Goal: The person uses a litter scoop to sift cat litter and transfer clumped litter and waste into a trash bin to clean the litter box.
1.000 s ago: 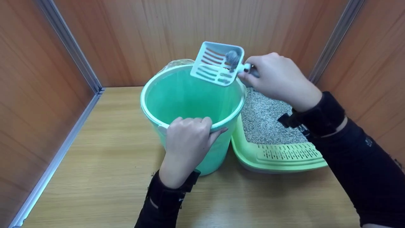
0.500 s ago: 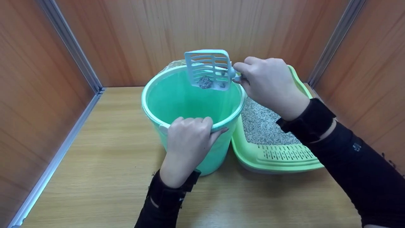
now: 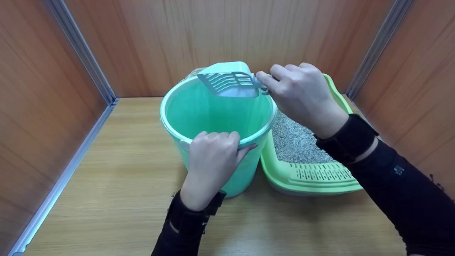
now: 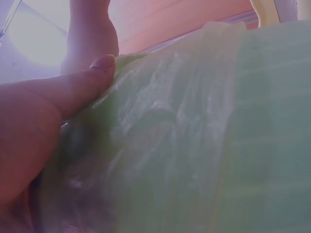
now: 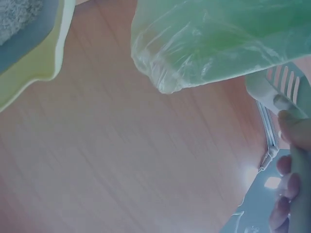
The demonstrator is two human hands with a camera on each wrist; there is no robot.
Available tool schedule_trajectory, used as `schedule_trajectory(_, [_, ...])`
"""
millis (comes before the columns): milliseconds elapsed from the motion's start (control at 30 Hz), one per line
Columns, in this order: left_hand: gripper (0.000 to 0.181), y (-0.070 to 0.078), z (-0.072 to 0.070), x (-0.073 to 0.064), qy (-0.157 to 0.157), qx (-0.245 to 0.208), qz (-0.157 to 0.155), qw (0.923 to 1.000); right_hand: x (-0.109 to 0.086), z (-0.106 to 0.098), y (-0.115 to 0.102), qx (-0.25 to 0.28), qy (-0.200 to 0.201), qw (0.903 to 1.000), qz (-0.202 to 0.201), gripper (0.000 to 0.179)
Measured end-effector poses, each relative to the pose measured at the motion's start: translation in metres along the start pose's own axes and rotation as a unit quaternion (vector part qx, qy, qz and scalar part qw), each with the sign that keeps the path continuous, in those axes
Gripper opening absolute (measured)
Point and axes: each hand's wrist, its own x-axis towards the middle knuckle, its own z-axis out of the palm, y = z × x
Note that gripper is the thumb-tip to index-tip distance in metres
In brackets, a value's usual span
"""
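My left hand (image 3: pixel 213 156) grips the near rim of a green trash bin (image 3: pixel 261 131), knuckles up and thumb along the outside. A clear plastic liner (image 4: pixel 160 111) folds over the bin's outer wall beside the thumb in the left wrist view. My right hand (image 3: pixel 302 96) holds a light blue slotted litter scoop (image 3: pixel 238 93) by its handle. The scoop hangs tilted over the bin's far right part, and no clump shows on it in the head view. In the right wrist view, fingers (image 5: pixel 291 187) curl round the scoop's handle. The bin's bottom is hidden.
A light green litter box (image 3: pixel 316 177) with grey litter (image 3: pixel 298 138) stands close against the bin's right side. Wood-grain panels (image 3: pixel 241 32) rise behind and at both sides. Wooden floor (image 3: pixel 117 177) extends to the left and in front.
My right hand has lowered the scoop slightly leftward and tipped it over. The dark grey clump seen on it earlier is gone from view. My left hand stays on the rim.
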Motion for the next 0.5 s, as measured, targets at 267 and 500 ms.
schedule_trajectory(267, [0.062, -0.001, 0.000, 0.000, 0.001, 0.004, -0.002, 1.0000, -0.006, -0.003, 0.010, 0.078, -0.036, 0.9924, 0.088, 0.011])
schedule_trajectory(500, [0.063, -0.001, 0.001, -0.003, 0.014, -0.003, -0.008, 0.9999, -0.016, -0.011, 0.021, 0.149, -0.075, 0.9627, 0.213, 0.033])
